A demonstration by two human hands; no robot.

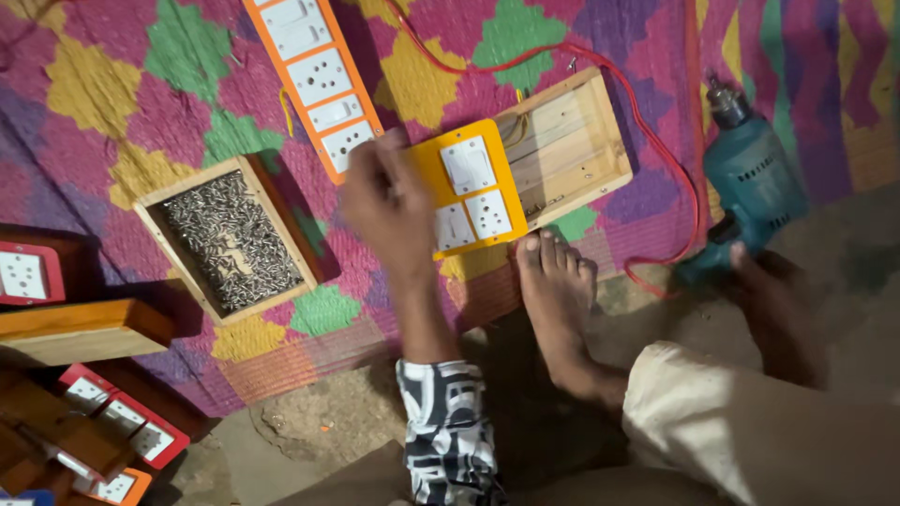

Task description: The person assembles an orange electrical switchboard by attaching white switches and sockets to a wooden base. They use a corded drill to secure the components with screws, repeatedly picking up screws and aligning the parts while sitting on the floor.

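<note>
While the yellow switch plate (472, 197) lies askew and half-on over the open wooden box (565, 145) on the mat (141, 112), not yet squared or screwed, I see my left hand (384, 201) at its edge, blurred, grip unreadable; right hand (773, 281) rests by the drill (750, 178), fingers unclear.

Woven cloth mat (131, 84), matt and coarse; bare unvarnished wood on the open box (572, 141); smooth glossy plastic on the yellow switch plate (469, 187); dull grey metal screws (230, 239) heaped; drill (750, 178) in matt teal plastic
</note>
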